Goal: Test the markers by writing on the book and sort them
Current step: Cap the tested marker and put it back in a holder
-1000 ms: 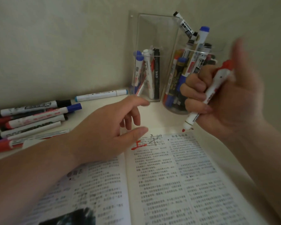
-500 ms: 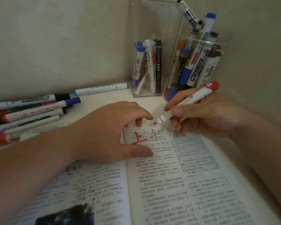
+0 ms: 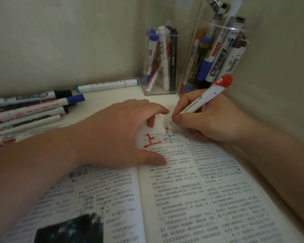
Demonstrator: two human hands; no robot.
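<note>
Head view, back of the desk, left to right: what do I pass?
Pile of loose markers, white marker with pale blue ends, rectangular clear holder, round clear holder. The red marker in the right hand overlaps the last, so it is omitted.

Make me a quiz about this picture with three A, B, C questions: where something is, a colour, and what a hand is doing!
1. Where is the light-blue-tipped marker?
A. Lying on the desk, left of the clear holders
B. On the floor
C. In a pocket

2. What colour is the cap of the held marker in the right hand?
A. Blue
B. Red
C. Black

3. What is the left hand doing?
A. Gripping a marker
B. Resting on the open book, holding nothing
C. Reaching into a holder

Answers:
1 A: it lies alone beside them.
2 B: the raised cap is red.
3 B: it lies on the book with nothing in it.
</note>
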